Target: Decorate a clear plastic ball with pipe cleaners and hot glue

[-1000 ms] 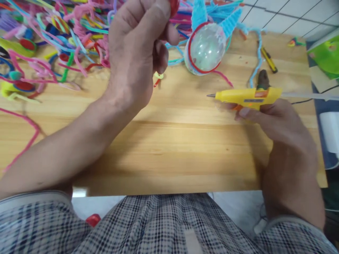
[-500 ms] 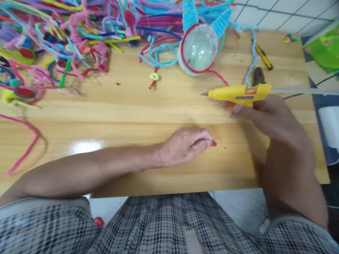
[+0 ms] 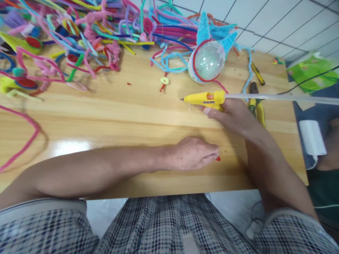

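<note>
My right hand point(image 3: 233, 114) is wrapped round the grip of a yellow hot glue gun point(image 3: 197, 98), whose metal nozzle points left above the table. A long clear glue stick point(image 3: 280, 97) runs out of its back. Closer to me, my left hand point(image 3: 196, 153) is closed in a pinch on a small red piece point(image 3: 218, 158); most of that piece is hidden by the fingers. Beyond the gun stands a clear plastic ball point(image 3: 209, 60) with a red fuzzy ring round its face and two blue fuzzy ears point(image 3: 203, 30). A small pale yellow ring point(image 3: 164, 81) lies on a red pipe cleaner stub.
Many coloured pipe cleaners point(image 3: 106, 35) are heaped at the back left. Pliers point(image 3: 260, 113) and a yellow utility knife point(image 3: 257, 73) lie to the right. A power cord point(image 3: 302, 82) crosses the right side, near a white adapter point(image 3: 312, 137) and a green pack point(image 3: 315, 72).
My right hand has carried the glue gun to the left, uncovering the pliers. My left hand, still pinching the red piece, has shifted slightly toward me. The view has turned a little.
</note>
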`<state>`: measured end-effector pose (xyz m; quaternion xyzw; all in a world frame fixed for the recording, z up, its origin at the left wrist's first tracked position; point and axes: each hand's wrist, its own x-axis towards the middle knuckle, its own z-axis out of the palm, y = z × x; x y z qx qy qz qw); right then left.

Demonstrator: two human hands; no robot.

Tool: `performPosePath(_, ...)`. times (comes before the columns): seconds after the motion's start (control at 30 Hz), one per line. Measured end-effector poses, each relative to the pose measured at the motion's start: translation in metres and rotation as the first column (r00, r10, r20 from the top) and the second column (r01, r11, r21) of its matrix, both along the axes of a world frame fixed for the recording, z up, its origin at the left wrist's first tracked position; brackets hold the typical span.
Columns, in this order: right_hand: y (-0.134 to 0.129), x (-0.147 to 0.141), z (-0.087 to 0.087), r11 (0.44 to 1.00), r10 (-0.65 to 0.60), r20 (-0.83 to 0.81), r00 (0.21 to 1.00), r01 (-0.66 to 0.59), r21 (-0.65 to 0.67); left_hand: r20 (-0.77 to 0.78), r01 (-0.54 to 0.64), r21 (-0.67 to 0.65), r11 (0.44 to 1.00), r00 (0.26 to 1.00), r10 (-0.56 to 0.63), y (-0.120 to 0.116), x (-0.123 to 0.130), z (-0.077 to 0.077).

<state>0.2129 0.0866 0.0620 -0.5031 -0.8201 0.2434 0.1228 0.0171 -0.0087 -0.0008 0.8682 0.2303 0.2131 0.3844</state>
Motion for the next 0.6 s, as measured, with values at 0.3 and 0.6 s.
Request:
performPosePath(0.3, 0.0039, 0.0005, -0.0033, 0.998, -0.005, 0.051, 0.999, 0.001, 0.063, -0.065, -0.017, 0.074, 0.997, 0.998, 0.022, -0.0004, 0.003, 0.0018)
performPosePath(0.6, 0.0039, -0.0052, 0.0007, 1.0, -0.003, 0.088, 0.996, 0.002, 0.012, -0.045, -0.012, 0.094, 0.996, 0.999, 0.016, -0.0005, 0.0024, 0.0017)
